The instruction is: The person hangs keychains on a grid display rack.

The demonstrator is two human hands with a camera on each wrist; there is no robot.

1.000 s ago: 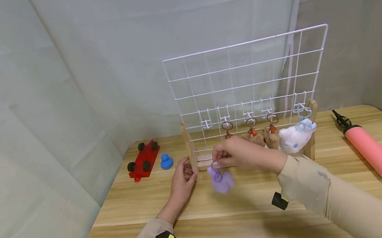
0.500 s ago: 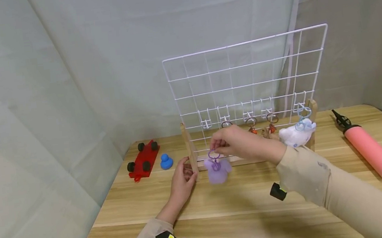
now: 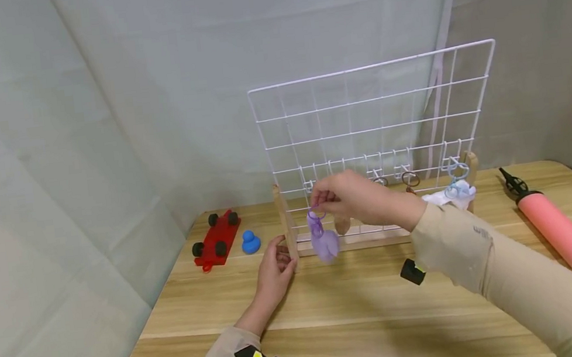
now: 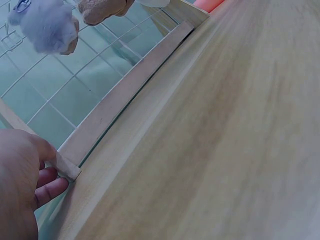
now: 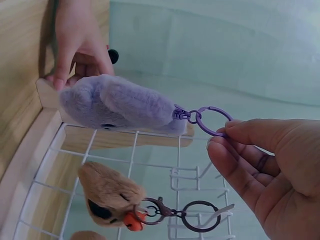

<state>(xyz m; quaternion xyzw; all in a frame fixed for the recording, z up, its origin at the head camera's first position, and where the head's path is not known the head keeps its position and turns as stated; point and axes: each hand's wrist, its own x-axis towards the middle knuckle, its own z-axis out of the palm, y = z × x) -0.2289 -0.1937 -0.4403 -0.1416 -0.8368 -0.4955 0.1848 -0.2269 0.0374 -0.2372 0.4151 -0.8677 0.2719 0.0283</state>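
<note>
In the head view, my right hand (image 3: 359,196) pinches the purple ring (image 5: 213,108) of a fluffy purple plush keychain (image 3: 324,245) between thumb and fingertips. The plush dangles in front of the left part of a white wire grid rack (image 3: 371,66), below the level of its hooks. My left hand (image 3: 273,271) grips the wooden end post (image 3: 286,225) of the rack at its foot, thumb to the front. In the right wrist view, a brown plush keychain (image 5: 112,192) with an orange bell hangs by its dark ring on a white hook, beside the purple one.
A white plush keychain (image 3: 454,194) with a blue ring hangs at the rack's right end. Left of the rack lie a red toy car (image 3: 225,231), wheels up, and a blue toy duck (image 3: 251,243). A pink hand pump (image 3: 559,232) lies on the right.
My right hand has risen with the purple plush keychain, bringing it up closer to the hook level. The left hand has stayed on the post. The head view has shifted slightly.
</note>
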